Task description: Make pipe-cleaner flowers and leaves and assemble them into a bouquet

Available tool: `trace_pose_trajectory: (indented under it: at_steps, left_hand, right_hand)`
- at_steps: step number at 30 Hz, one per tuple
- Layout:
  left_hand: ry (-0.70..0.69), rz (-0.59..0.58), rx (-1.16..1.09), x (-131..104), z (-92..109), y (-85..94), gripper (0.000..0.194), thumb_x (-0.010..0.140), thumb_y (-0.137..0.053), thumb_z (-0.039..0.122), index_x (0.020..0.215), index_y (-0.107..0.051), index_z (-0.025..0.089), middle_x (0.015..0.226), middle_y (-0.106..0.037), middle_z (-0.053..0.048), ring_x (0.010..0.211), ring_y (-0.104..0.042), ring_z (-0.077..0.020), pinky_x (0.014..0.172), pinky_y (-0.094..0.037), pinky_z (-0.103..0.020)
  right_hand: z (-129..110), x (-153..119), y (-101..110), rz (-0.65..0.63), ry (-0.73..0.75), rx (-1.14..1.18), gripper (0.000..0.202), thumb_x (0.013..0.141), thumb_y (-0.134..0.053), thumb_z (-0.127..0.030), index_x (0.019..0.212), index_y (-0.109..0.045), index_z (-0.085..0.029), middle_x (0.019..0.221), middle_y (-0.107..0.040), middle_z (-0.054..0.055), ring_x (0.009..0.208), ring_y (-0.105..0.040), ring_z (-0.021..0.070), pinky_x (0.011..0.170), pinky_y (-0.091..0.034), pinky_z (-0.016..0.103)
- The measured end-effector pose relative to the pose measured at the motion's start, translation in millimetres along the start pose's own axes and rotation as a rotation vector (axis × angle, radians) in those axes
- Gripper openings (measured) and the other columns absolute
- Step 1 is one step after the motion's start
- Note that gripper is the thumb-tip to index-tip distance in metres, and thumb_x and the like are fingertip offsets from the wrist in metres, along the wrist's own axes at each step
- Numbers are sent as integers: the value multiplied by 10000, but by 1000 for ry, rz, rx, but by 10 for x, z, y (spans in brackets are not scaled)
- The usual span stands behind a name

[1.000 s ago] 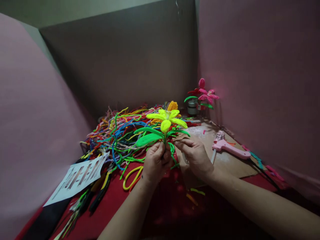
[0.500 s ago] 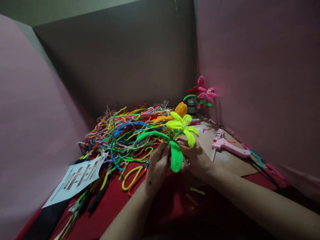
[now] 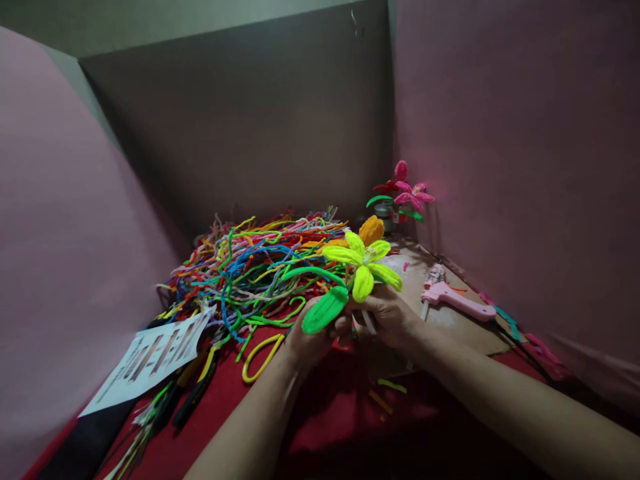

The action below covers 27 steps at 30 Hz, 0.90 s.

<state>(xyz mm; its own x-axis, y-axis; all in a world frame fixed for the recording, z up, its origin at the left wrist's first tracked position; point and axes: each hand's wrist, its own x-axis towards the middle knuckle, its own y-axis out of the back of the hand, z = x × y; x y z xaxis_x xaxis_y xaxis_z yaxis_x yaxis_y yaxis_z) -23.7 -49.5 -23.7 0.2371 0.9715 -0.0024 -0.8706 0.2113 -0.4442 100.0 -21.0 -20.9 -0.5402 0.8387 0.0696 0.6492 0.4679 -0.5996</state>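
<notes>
Between my hands is a pipe-cleaner flower [image 3: 363,282] with bright yellow petals, a long green leaf [image 3: 325,311] at the front and another curving off to the left. My left hand [image 3: 313,333] closes around the lower stem, partly covered by the front leaf. Just right of it, my right hand [image 3: 385,313] also grips the flower under the petals, fingers bent. A pale stick-like piece shows by the right fingers; I cannot make out what it is. The stem itself is mostly hidden by the fingers. An orange pipe-cleaner bloom [image 3: 371,231] appears right behind the yellow petals.
A tangled heap of colourful pipe cleaners [image 3: 260,260] lies behind my left hand. Yellow-handled scissors [image 3: 260,360], pliers [image 3: 200,387] and a printed sheet [image 3: 150,360] are at left. On cardboard [image 3: 480,333] at right rests a pink glue gun [image 3: 457,300]. Pink flowers [image 3: 414,195] stand behind.
The yellow flower has turned in my hands, its petals tipping lower and facing me more. The front green leaf has swung from hanging down to pointing left, across my left hand.
</notes>
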Motion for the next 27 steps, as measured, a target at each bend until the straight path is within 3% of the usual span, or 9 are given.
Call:
trace_pose_trajectory:
  at_steps: [2, 5, 11, 15, 20, 24, 27]
  left_hand:
    - [32, -44, 8, -1, 15, 6, 264, 724, -632, 354, 615, -523, 139, 436, -330, 70, 378, -270, -43, 393, -310, -189]
    - [17, -5, 71, -2, 47, 0, 286, 739, -615, 395, 658, -527, 136, 446, -354, 70, 383, -289, -43, 403, -313, -187]
    - [-61, 6, 212, 5, 88, -29, 283, 762, -586, 402, 688, -547, 131, 489, -415, 49, 399, -333, -42, 410, -308, -186]
    - [-56, -13, 165, 30, 49, -8, 245, 744, -613, 361, 670, -533, 142, 513, -407, 50, 408, -319, -37, 412, -298, -182]
    - [-67, -1, 118, 61, -6, 19, 335, 734, -622, 368, 554, -449, 144, 461, -362, 58, 394, -291, -32, 410, -264, -176]
    - [-63, 13, 9, 50, 70, 29, 283, 745, -616, 371, 645, -472, 149, 433, -322, 82, 353, -228, -25, 366, -219, -157]
    - [-115, 14, -62, 32, 171, 65, 258, 741, -630, 348, 683, -483, 145, 433, -282, 93, 348, -210, -23, 351, -221, -145]
  right_hand:
    - [-10, -3, -9, 14, -44, 54, 178, 554, -714, -238, 612, -572, -149, 501, -593, 3, 463, -588, 164, 454, -501, 288]
    - [2, 6, -25, -10, -71, 121, 197, 575, -697, -275, 580, -546, -149, 467, -573, 1, 422, -570, 158, 449, -500, 294]
    - [83, 67, -4, -7, -27, 189, 169, 597, -688, -254, 633, -548, -167, 460, -555, -25, 466, -587, 156, 507, -517, 297]
    - [76, 85, -23, 27, -10, 135, 171, 621, -673, -288, 696, -590, -159, 488, -592, 1, 475, -584, 161, 492, -497, 293]
    - [3, 70, -66, 48, 63, 58, 214, 586, -705, -312, 681, -594, -155, 506, -586, -7, 457, -544, 137, 460, -429, 255]
    - [-67, 76, -5, 39, 61, -1, 193, 570, -717, -270, 650, -575, -166, 502, -533, -54, 415, -439, 75, 435, -341, 211]
    - [-105, 132, 113, 114, 141, -169, 135, 569, -670, -213, 684, -623, -161, 552, -555, -49, 474, -445, 75, 478, -328, 205]
